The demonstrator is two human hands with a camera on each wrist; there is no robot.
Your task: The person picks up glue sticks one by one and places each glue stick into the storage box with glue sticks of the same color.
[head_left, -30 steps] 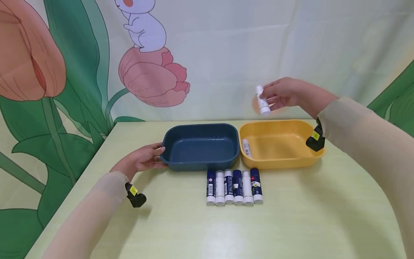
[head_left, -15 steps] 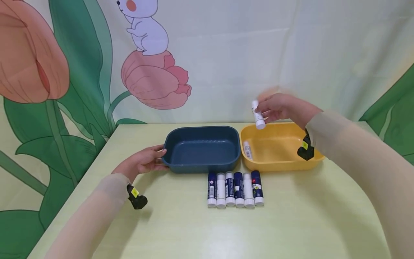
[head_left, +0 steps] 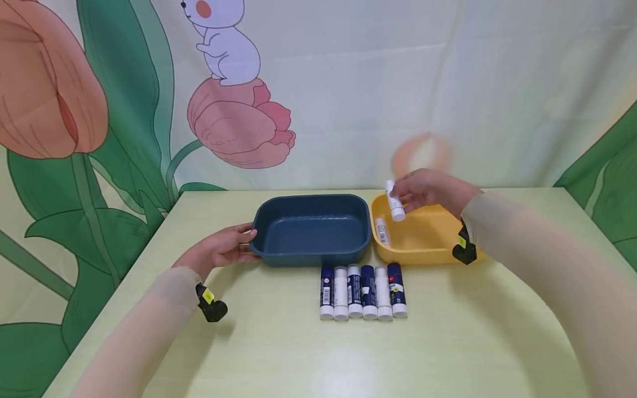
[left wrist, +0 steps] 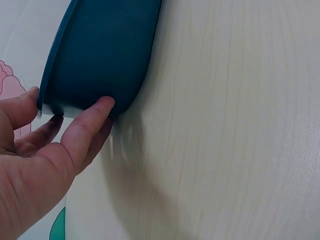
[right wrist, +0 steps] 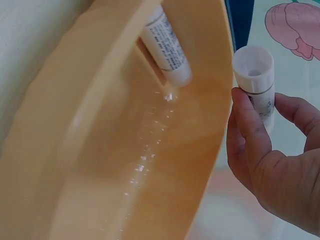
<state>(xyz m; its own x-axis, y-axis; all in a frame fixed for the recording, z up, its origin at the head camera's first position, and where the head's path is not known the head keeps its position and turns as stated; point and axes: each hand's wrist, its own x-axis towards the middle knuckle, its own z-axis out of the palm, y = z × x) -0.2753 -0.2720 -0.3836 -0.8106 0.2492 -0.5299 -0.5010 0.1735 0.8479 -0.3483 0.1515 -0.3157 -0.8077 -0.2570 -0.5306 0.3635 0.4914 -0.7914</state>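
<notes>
Worktop point(head_left: 278, 354): pale, faintly wood-grained.
Front row: six tubes point(head_left: 369, 293) side by side, four with navy, two white; same order as a second ago.
Row's print: barcode on the leftmost, small red mark on the rightmost; words too small to read.
Left grip point(head_left: 219, 249): thumb at the rim, fingers bent against the outer wall, holding the left end of the blue tray, as a second ago.
Blue tray point(head_left: 313, 258): one, just behind the row.
Yellow tray point(head_left: 423, 256): one, just beside the blue; one lying tube point(head_left: 382, 232), white, inside along its left wall, dark printed lines too blurred to read.
Right grip point(head_left: 423, 190): thumb and fingers pinched to the width of one held tube point(head_left: 396, 205), white, tilted, at the yellow tray's far left part; a second ago it was well above, now lower.
Tubes in all: eight.
Backdrop point(head_left: 348, 121): printed tulips, one white animal.
</notes>
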